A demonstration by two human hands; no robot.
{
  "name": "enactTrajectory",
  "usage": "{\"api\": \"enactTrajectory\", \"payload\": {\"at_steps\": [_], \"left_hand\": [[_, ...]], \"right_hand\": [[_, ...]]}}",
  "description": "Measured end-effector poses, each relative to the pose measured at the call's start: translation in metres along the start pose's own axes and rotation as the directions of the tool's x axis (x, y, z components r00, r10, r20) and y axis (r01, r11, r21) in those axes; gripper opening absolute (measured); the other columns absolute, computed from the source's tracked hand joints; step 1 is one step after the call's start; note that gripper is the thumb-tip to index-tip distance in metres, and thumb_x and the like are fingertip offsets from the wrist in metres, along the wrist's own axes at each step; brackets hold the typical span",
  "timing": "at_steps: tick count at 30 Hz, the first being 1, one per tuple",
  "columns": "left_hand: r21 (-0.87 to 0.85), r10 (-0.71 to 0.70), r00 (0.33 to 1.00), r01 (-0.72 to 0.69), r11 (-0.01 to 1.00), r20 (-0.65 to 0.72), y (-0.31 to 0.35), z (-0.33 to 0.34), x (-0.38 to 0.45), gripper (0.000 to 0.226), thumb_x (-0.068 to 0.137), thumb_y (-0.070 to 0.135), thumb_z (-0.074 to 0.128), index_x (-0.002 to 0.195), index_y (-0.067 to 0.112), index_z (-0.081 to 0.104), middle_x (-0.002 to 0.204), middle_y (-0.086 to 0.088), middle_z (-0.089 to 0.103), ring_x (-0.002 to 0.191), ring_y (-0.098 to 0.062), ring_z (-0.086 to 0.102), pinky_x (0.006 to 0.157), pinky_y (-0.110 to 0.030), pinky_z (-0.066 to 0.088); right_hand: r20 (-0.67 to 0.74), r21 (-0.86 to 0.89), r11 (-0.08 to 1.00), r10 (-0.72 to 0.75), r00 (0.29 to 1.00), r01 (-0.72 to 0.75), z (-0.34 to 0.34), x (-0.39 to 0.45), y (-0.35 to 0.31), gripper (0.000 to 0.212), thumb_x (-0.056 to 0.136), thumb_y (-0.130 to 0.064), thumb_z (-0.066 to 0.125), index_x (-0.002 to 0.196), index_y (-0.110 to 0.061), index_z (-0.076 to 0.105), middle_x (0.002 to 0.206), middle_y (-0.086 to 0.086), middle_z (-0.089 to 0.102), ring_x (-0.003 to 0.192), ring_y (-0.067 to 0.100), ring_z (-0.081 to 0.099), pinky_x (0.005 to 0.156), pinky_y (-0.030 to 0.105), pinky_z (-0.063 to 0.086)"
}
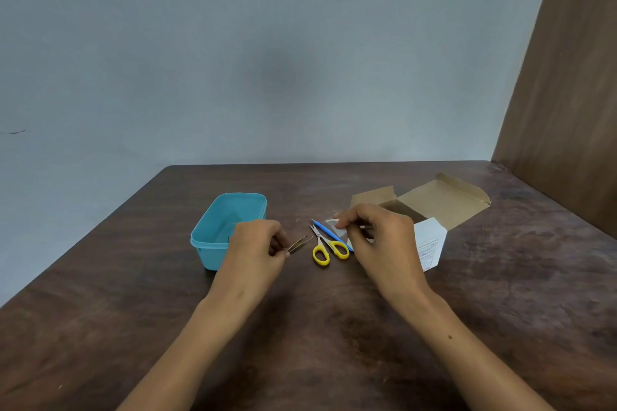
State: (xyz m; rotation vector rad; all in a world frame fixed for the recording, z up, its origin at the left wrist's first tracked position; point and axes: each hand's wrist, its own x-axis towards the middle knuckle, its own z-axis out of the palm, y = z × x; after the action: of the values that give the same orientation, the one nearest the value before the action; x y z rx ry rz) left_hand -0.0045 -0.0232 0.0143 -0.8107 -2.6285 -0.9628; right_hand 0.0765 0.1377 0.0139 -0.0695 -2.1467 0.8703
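A dark wooden table (300, 337) is seen from above, with both bare forearms reaching in from the near edge. The left hand (255, 243) is held just above the table, near centre. A pair of metal tweezers (297, 244) is pinched between its curled thumb and fingers, with the tips pointing right and slightly far. The right hand (380, 233) is placed right of centre, and a small white piece (335, 224) is gripped between its thumb and bent fingertips. It cannot be told what this piece is. The hands are apart, and small yellow-handled scissors (325, 245) are lying flat on the table between them, blades pointing far. A blue-handled tool (334, 234) with a hooked metal tip is laid just right of the scissors, partly under the right hand. A teal plastic tub (217, 227) is standing open, left of and partly behind the left hand. An opened cardboard box (437, 203), with a white printed flap, is set behind and right of the right hand. A grey wall (267, 60) is noted at the far side, and a brown wooden panel (574, 93) at the right.
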Motion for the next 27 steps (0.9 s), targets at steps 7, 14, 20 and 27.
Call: {"api": "enactTrajectory", "payload": {"at_steps": [7,14,20,27], "left_hand": [[-0.567,-0.171,0.984,0.111,0.816,-0.053,0.016,-0.014,-0.004,0.017,0.070,-0.001,0.078,0.071,0.014,0.070,0.068,-0.001,0.070,0.057,-0.001,0.064,0.053,-0.007,0.048],[-0.774,-0.235,0.971,0.175,0.608,0.035,0.027,-0.003,-0.011,0.016,0.071,-0.001,0.076,0.076,0.013,0.071,0.068,-0.001,0.073,0.061,-0.007,0.068,0.056,-0.013,0.052],[-0.798,-0.211,0.975,0.178,0.575,0.065,0.029,0.001,-0.013,0.017,0.072,-0.005,0.074,0.075,0.011,0.071,0.064,0.001,0.073,0.061,-0.005,0.068,0.058,-0.013,0.053],[-0.825,-0.252,0.960,0.238,0.513,0.120,0.025,-0.001,-0.012,0.015,0.073,-0.008,0.071,0.077,0.006,0.070,0.062,-0.001,0.072,0.056,-0.005,0.067,0.055,-0.012,0.052]], "right_hand": [[-0.109,0.012,0.998,-0.058,0.992,0.059,0.000,0.001,0.000,0.015,0.081,0.002,0.066,0.088,-0.010,0.074,0.090,-0.002,0.072,0.080,0.006,0.064,0.073,0.011,0.050],[-0.206,-0.085,0.970,-0.240,0.949,0.227,0.000,0.000,-0.002,0.017,0.082,0.001,0.067,0.096,-0.007,0.072,0.099,0.004,0.070,0.089,0.012,0.066,0.077,0.020,0.053],[-0.057,-0.166,0.938,-0.319,0.946,0.306,0.008,-0.005,0.002,0.016,0.077,-0.002,0.067,0.089,-0.009,0.074,0.094,0.003,0.073,0.087,0.016,0.067,0.077,0.024,0.050],[-0.038,-0.183,0.921,-0.356,0.934,0.343,0.009,-0.003,0.004,0.020,0.073,0.001,0.068,0.088,-0.009,0.075,0.094,0.002,0.074,0.087,0.017,0.068,0.079,0.026,0.050]]}}
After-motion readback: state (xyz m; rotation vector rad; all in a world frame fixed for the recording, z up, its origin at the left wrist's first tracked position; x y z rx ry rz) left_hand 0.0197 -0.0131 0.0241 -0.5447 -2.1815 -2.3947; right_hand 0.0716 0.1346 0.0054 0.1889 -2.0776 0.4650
